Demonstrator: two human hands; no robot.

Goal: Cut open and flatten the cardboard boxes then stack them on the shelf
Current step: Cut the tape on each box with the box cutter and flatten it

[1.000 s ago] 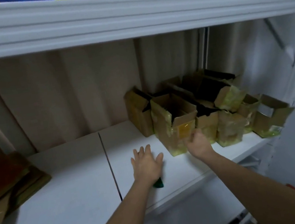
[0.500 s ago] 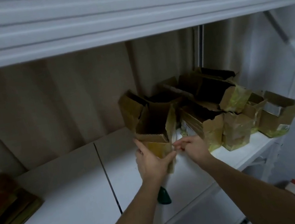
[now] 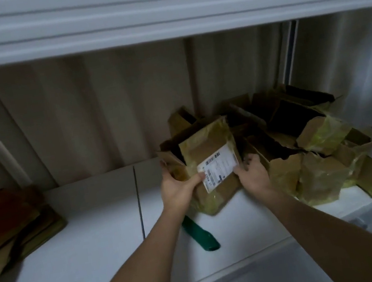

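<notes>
A brown cardboard box (image 3: 208, 146) wrapped in yellowish tape, with a white shipping label, is tilted above the white shelf (image 3: 91, 232). My left hand (image 3: 178, 189) grips its left side, thumb on the label's edge. My right hand (image 3: 251, 171) holds its right lower edge with curled fingers. A green-handled cutter (image 3: 200, 234) lies on the shelf just below my left wrist. Several more open taped boxes (image 3: 312, 143) are piled at the right back. A stack of flattened cardboard (image 3: 9, 229) lies at the far left.
The upper shelf's white front edge (image 3: 156, 9) hangs low over the working space. A beige corrugated wall (image 3: 76, 115) closes the back. A seam (image 3: 138, 199) divides the shelf boards.
My left hand left the shelf near the cutter and took the box. Both hands lifted and turned the box so its labelled side faces me.
</notes>
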